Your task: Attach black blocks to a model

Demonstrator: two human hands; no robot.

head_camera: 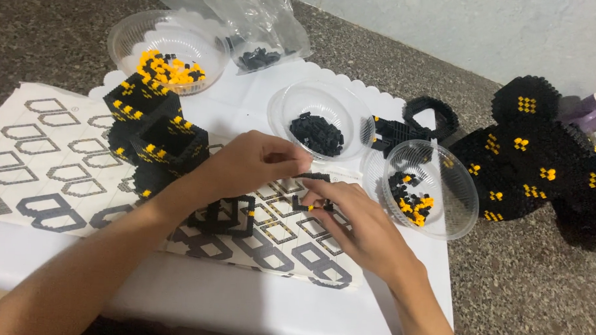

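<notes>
Two bare hands join small black building bricks over a printed instruction sheet on a stone table.

The left hand and right hand meet at the middle of the view, fingertips pinched on a small black brick strip that carries one yellow stud. The strip lies between the two hands, its long axis running roughly left to right, just above the instruction sheet. Both hands touch it; the left closes from above, the right from below. A black open brick frame stands just beside the left wrist. Three clear plastic bowls sit beyond: one of yellow bricks, one of black bricks, and one of mixed bricks nearest the right hand.
</notes>
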